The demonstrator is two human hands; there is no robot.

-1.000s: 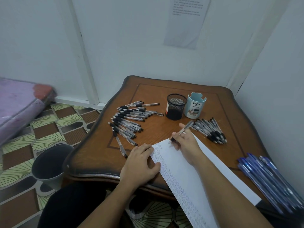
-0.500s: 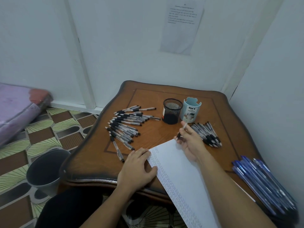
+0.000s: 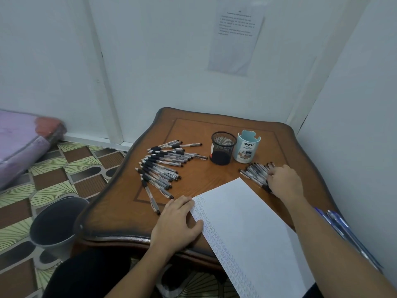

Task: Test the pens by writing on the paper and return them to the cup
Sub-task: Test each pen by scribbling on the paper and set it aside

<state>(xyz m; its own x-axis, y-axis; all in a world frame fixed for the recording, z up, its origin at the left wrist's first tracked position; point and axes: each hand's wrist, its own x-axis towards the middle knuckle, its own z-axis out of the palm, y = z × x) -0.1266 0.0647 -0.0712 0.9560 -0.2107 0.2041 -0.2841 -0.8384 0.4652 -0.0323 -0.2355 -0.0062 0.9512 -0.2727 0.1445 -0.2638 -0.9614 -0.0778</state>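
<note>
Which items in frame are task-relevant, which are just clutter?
Job: paper, left pen pile, right pen pile, black mesh cup, DIY organizer cup, left hand pressing paper, right hand on right pile.
Idle: blue pens at right edge, grey bin, wall notice, purple mattress.

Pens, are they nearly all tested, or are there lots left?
Some testing is done: scribbles fill the left edge of the paper, where the left hand rests. The right hand is at the small pile of pens near the blue cup. Lots remain: the big pile lies on the table, and no pens stand in the mesh cup.
</note>
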